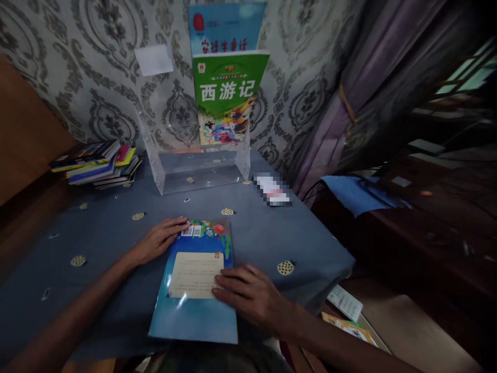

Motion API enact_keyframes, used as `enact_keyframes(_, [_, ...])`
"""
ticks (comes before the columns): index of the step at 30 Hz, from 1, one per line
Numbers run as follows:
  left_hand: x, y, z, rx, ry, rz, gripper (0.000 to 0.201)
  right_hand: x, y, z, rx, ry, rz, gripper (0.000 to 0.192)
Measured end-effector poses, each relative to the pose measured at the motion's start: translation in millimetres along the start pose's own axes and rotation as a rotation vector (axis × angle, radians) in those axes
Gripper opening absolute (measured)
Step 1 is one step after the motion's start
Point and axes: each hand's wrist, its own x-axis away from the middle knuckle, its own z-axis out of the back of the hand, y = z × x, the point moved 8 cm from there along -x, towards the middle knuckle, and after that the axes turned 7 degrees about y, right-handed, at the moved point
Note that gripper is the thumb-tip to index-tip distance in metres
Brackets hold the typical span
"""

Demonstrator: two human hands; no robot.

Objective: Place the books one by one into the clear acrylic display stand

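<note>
A blue book [194, 318] lies back cover up on the table in front of me, with a cream text panel and a barcode near its far edge. My left hand [157, 242] rests at the book's upper left corner, fingers stretched out over the edge. On the right side, my right hand [254, 296] lies across the book's edge with its fingers extended on the cover; its thumb is hidden. Beyond the book stands a clear acrylic rack [202, 178]. A green picture book [223, 116] and a blue book [229, 26] stand upright at the rack's right end.
A stack of books [97, 163] sits at the table's back left. A blurred-out white item [273, 189] lies right of the rack. The blue patterned tablecloth [310, 238] ends at the right, near a purple curtain [326, 124]. A white keyboard-like object [345, 302] lies lower down.
</note>
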Motion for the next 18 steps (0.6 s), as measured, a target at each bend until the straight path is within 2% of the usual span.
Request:
enact_keyframes(5, [-1,2,4.9,0.035,-0.068,0.005,0.049,-23,13,29,-0.143,0.157,-0.013,0.027])
enact_keyframes(9, [1,15,6.6,0.047,-0.076,0.016,0.05,-35,26,42,-0.244,0.206,-0.088,0.029])
enact_keyframes(11, [3,24,6.4,0.088,-0.061,0.004,0.057,-40,32,45,-0.285,0.223,-0.113,0.028])
enact_keyframes(13, [3,28,6.7,0.158,-0.039,0.014,0.057,-42,40,46,-0.316,0.243,-0.127,0.028])
enact_keyframes(15, [0,25,8.5,0.252,-0.007,0.071,0.049,-42,56,42,-0.33,0.264,-0.166,0.028])
enact_keyframes(18, [-10,19,10.2,0.394,0.006,0.172,0.048,-38,96,23,-0.35,0.24,-0.333,0.03])
